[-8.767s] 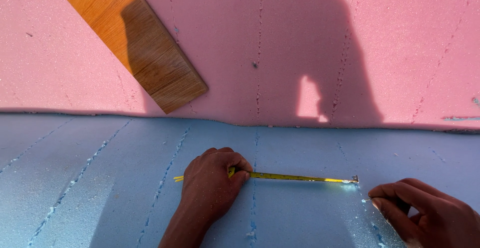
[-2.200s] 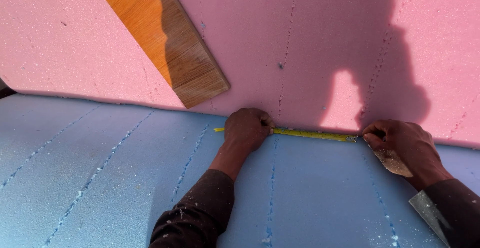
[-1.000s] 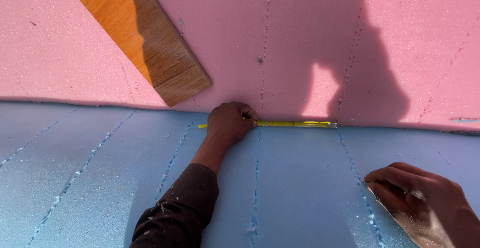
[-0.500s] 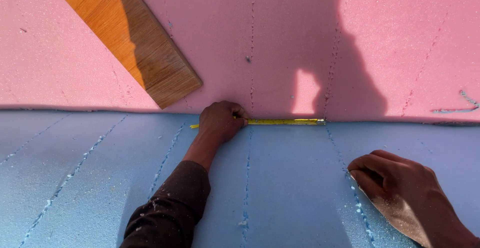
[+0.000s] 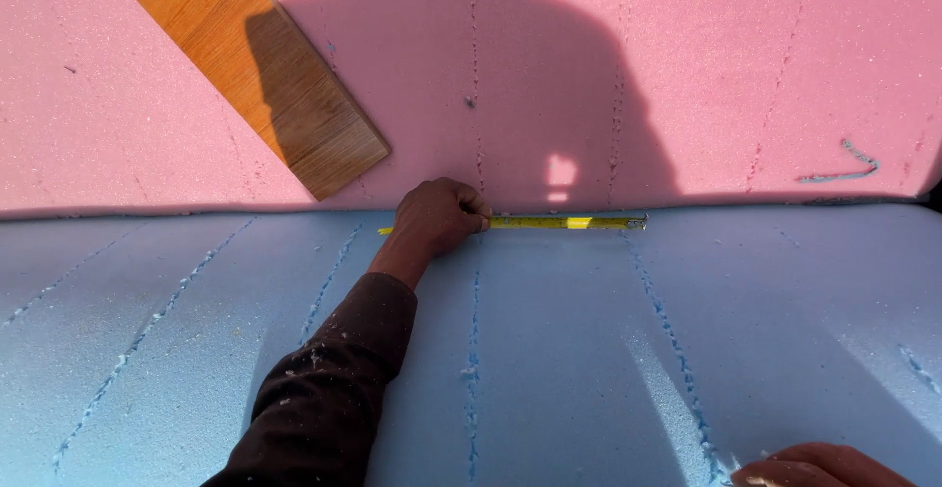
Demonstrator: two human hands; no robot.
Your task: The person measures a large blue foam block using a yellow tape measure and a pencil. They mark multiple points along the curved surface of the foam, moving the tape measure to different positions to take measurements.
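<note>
No containers in view, just foam boards. Your left hand (image 5: pixel 437 217) is curled over the yellow tape measure (image 5: pixel 564 222), pinning it on the blue foam board (image 5: pixel 549 350) right at the seam with the pink foam board (image 5: pixel 638 75); the tape runs rightward from your fingers to its metal end. Your right hand (image 5: pixel 819 467) sits at the bottom edge, well apart from the tape, mostly cut off, so grip can't be told. A wooden plank (image 5: pixel 255 65) lies tilted on the pink board.

Left hand (image 5: pixel 437 217) outstretched, grip closed, right hand (image 5: pixel 819 465) low
</note>
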